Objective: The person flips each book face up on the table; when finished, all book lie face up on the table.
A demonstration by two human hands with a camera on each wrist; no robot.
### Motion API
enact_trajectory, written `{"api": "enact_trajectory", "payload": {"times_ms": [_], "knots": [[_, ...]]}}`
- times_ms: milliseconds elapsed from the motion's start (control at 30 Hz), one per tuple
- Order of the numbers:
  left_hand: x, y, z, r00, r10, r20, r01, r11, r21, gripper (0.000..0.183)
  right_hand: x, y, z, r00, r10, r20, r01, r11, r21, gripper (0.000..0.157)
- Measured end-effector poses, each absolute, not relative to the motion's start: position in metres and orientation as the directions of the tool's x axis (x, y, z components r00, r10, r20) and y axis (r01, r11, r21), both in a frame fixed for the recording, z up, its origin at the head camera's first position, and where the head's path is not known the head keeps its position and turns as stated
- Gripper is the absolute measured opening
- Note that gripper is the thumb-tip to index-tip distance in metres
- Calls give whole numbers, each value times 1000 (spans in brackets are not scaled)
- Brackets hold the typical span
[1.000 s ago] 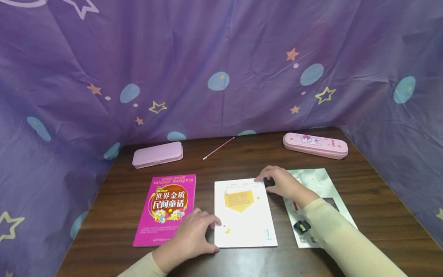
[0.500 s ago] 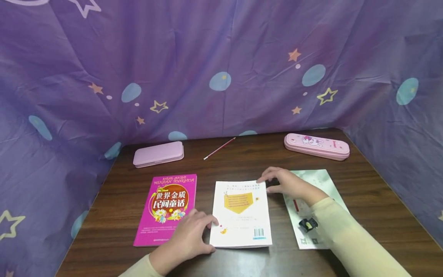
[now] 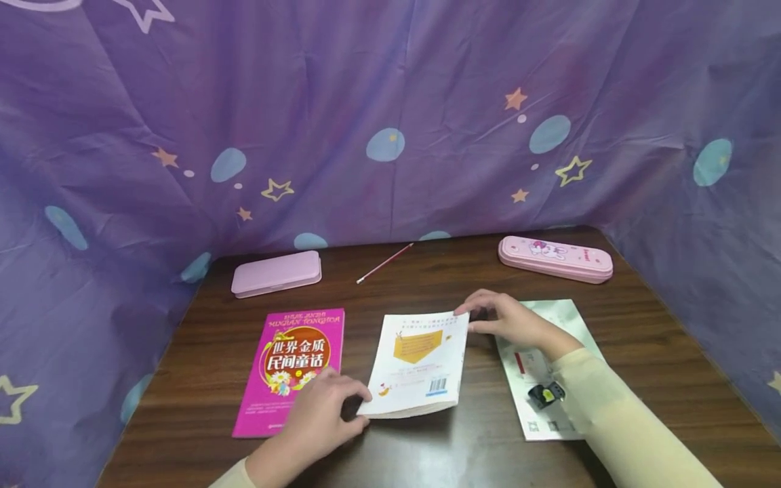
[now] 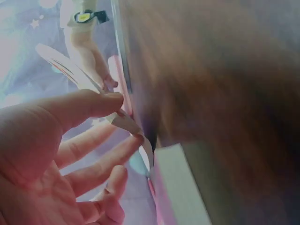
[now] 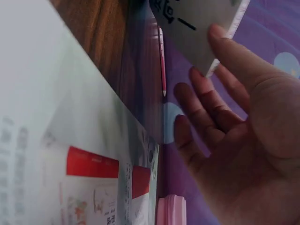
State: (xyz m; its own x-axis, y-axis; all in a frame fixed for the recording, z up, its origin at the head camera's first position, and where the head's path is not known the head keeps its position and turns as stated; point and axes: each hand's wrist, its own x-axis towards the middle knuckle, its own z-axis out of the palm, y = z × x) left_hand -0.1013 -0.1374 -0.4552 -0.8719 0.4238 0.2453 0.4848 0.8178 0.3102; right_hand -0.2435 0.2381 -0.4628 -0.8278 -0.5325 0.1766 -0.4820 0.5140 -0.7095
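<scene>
A white book [image 3: 417, 366] with an orange banner and a barcode is lifted off the table, tilted, its near page edges showing. At its near left corner, my left hand [image 3: 326, 407] pinches it between thumb and fingers. My right hand [image 3: 506, 320] pinches the far right corner. In the left wrist view, the left thumb and fingers [image 4: 133, 140] hold the book's thin edge. The right wrist view shows the right thumb pressed on one face at a corner of the book [image 5: 199, 35], with fingers behind.
A magenta book [image 3: 293, 359] lies to the left, partly under the left hand. A pale green book [image 3: 561, 318] lies under the right forearm. Behind are a plain pink case [image 3: 277, 272], a pencil [image 3: 384, 263] and a rabbit-printed pencil case [image 3: 555, 259]. A purple curtain [image 3: 390, 102] encloses the table.
The white book has risen from lying flat on the table to being held tilted in both hands. Its near end has shifted left and upward. Other objects stay put.
</scene>
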Motion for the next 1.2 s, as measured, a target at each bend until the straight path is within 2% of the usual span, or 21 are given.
{"api": "enact_trajectory", "payload": {"times_ms": [233, 467, 733, 833, 1033, 1200], "knots": [[-108, -145, -446, -845, 353, 402, 495, 801, 337, 24, -245, 240, -459, -850, -439, 290, -486, 443, -753, 24], [-115, -146, -442, -765, 291, 575, 575, 711, 405, 25, -246, 238, -453, -835, -372, 406, -519, 286, -806, 21], [-116, -147, -440, -709, 190, 679, 630, 604, 489, 23, -242, 237, -447, -846, -361, 392, -493, 250, -833, 20], [-116, -147, -438, -702, 153, 695, 646, 548, 531, 23, -238, 237, -444, -855, -346, 386, -485, 271, -832, 18], [-118, -147, -437, -652, 98, 752, 695, 473, 541, 27, -231, 236, -437, -891, -285, 354, -438, 327, -838, 15], [-117, -148, -435, -671, 62, 739, 673, 470, 571, 34, -227, 235, -433, -912, -250, 326, -399, 355, -845, 16]]}}
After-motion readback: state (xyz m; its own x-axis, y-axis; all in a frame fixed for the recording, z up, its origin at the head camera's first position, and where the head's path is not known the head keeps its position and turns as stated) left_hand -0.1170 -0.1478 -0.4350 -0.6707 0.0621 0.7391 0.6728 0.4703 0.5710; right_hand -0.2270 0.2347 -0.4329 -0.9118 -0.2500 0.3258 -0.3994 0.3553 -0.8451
